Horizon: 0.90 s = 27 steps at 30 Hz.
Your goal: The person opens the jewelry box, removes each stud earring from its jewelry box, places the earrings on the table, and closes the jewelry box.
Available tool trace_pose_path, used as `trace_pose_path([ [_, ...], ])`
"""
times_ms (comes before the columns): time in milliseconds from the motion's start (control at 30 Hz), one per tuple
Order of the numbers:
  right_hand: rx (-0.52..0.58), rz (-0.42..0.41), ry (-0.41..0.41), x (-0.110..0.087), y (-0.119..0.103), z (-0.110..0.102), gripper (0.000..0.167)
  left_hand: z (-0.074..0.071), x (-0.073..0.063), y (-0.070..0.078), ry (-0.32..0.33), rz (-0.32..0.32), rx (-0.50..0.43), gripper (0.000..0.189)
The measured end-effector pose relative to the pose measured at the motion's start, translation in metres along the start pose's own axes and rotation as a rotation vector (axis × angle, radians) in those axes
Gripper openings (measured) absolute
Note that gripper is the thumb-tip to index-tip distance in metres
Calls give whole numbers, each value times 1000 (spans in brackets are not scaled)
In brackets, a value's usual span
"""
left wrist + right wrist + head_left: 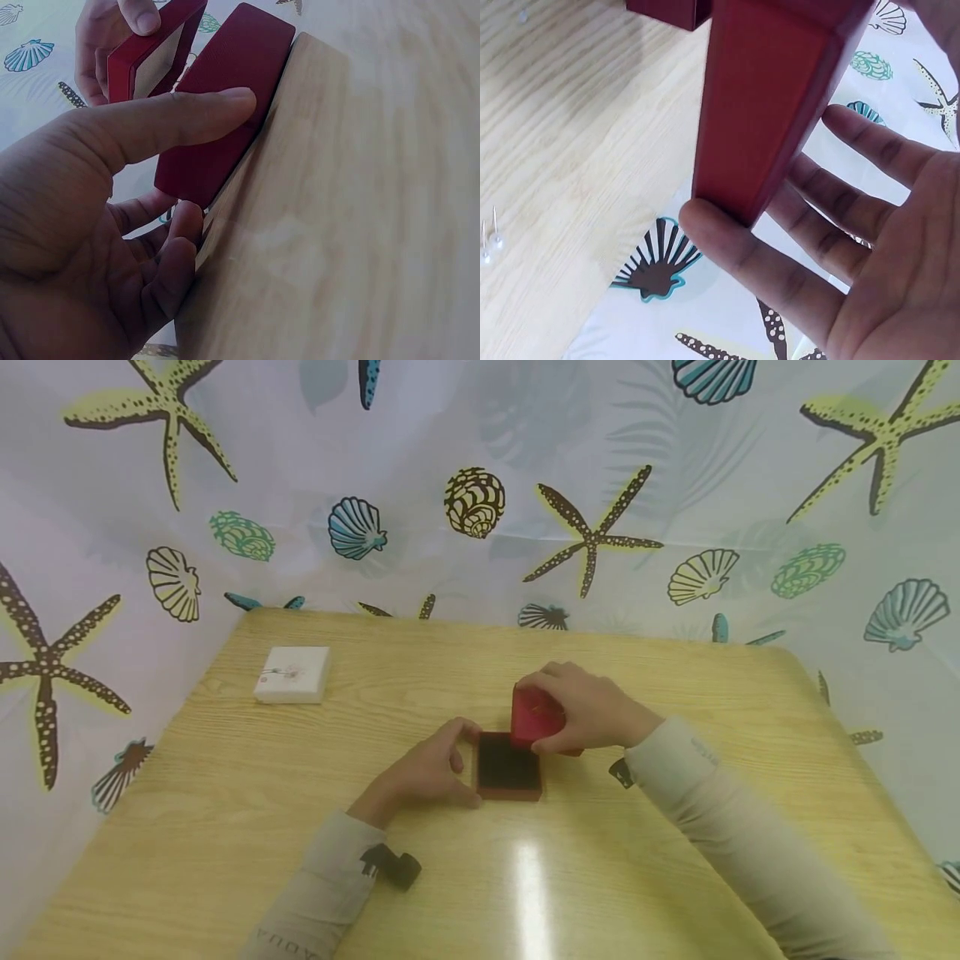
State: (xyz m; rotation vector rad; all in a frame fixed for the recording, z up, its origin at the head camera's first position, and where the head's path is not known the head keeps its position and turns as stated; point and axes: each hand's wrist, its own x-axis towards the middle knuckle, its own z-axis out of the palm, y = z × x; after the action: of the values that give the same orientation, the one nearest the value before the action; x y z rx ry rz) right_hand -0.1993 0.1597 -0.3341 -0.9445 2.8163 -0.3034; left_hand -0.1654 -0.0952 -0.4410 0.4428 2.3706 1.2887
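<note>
The base of a small red jewelry box (510, 794), with a black pad (508, 762) inside, lies on the table in the head view. My left hand (427, 772) holds it from the left, thumb (202, 116) against its side in the left wrist view and fingertips at its far end. Raised and tilted above the base's far right corner is the red lid (534, 720), gripped in my right hand (592, 706). The left wrist view shows a pale inside to this lid (154, 60). In the right wrist view, fingers (742, 247) curl round the lid's red edges.
A white box (294, 673) with a flower print stands at the table's back left. Two pearl-headed pins (491, 244) lie on the wooden table (637, 877), seen in the right wrist view. A shell-patterned curtain (420, 577) hangs behind the table and along its sides.
</note>
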Motion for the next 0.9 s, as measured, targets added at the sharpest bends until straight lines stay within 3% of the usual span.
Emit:
trace_pose_path([
  [600,15,-93,-34,3,-30,22,73,0,1,-1,-4,38,13,84],
  [900,35,-125,-47,4,-38,29,72,-1,0,0,-12,14,31,86],
])
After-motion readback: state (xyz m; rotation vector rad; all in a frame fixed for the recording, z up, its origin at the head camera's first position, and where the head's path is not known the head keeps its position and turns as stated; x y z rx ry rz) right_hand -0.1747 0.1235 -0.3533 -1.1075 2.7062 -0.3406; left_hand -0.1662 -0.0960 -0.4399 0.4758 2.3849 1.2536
